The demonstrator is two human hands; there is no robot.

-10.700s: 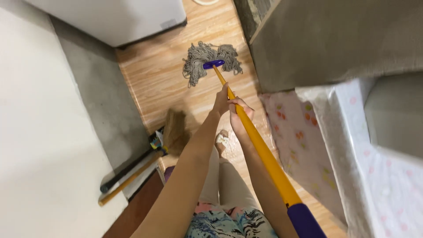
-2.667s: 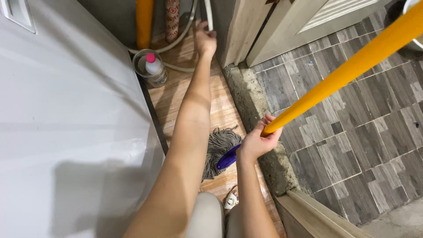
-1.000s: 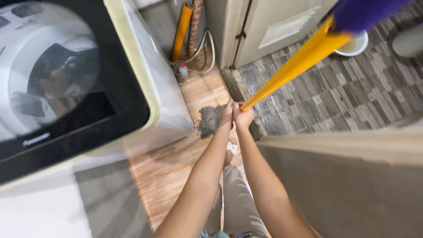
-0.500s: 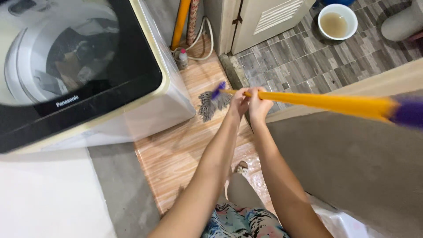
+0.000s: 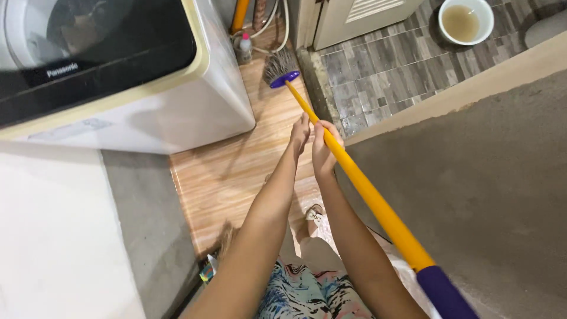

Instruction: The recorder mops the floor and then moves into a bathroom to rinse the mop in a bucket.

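Both hands grip the yellow mop handle [image 5: 366, 189], which runs from a purple grip at the lower right up to the mop head. My left hand [image 5: 300, 131] holds it just ahead of my right hand [image 5: 323, 147]. The grey string mop head [image 5: 279, 61] with its purple clamp rests on the wood-pattern floor [image 5: 236, 171], far ahead near the washing machine's corner.
A white top-loading washing machine [image 5: 147, 100] stands on the left. A grey counter [image 5: 472, 177] fills the right. Beyond a raised sill [image 5: 322, 88] lies a grey tiled floor with a white bowl of murky water [image 5: 460, 20]. A small bottle [image 5: 244, 46] and hoses sit at the back.
The mop handle has swung from horizontal to pointing forward, its purple end now at the lower right. The mop head has slid farther away toward the bottle and hoses.
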